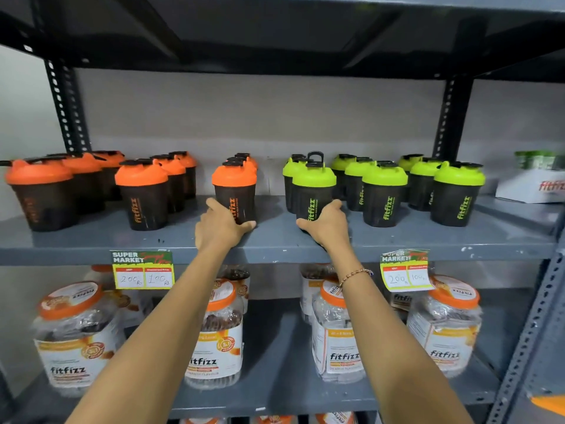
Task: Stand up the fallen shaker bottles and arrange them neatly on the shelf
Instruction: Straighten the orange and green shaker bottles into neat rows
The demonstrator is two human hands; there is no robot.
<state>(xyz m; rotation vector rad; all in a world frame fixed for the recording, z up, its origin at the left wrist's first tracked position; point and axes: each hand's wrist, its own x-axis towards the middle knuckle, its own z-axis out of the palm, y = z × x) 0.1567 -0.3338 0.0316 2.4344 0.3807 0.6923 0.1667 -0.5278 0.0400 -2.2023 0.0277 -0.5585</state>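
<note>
Black shaker bottles stand upright in rows on the grey shelf (pixel 275 243). Orange-lidded ones fill the left half, green-lidded ones the right half. My left hand (pixel 218 226) wraps the base of the front orange-lidded shaker (pixel 237 188) in the middle row. My right hand (pixel 328 224) grips the lower part of the front green-lidded shaker (pixel 313 186) next to it. Both bottles are upright on the shelf. More orange shakers (pixel 142 192) stand to the left and more green shakers (pixel 383 191) to the right. No bottle lies on its side in view.
Two price tags (pixel 142 270) hang from the shelf's front edge. Large clear fitfizz jars (pixel 75 338) with orange lids fill the shelf below. A white fitfizz box (pixel 532 186) sits at the far right. A dark shelf board hangs overhead, and perforated metal posts (pixel 65 108) frame the unit.
</note>
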